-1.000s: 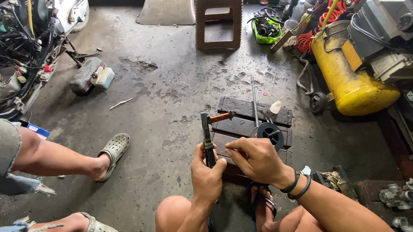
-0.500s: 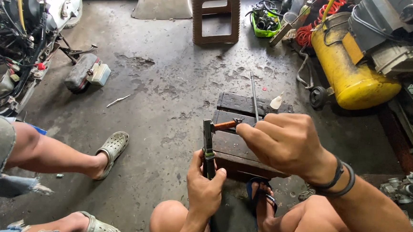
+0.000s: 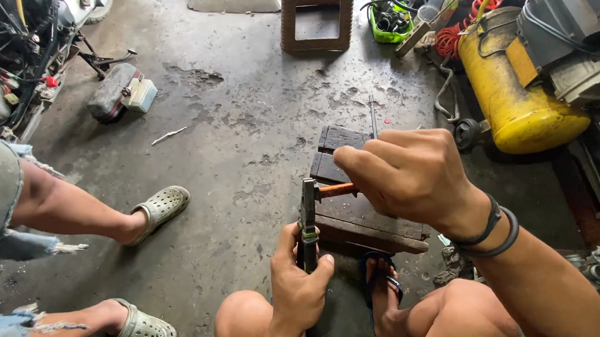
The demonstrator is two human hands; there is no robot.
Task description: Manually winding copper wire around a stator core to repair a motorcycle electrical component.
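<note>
Right hand (image 3: 411, 175) rose from the wooden block (image 3: 348, 217), closing over the orange-handled tool (image 3: 334, 190).
Left hand (image 3: 300, 286) clenched the pliers (image 3: 308, 220) upright beside the block; work looked unfinished.

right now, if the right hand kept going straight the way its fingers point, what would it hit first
Probably the upright pliers held in the left hand; the right hand already pinches the orange-brown rod leading into them. Depth is uncertain.

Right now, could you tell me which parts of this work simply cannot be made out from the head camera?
- Orange piece: its right end is hidden inside the right hand.
- Pliers: handles covered by the left hand.
- Wooden block: top partly hidden behind the right hand.
- Other person: cut off by the left edge.
</note>
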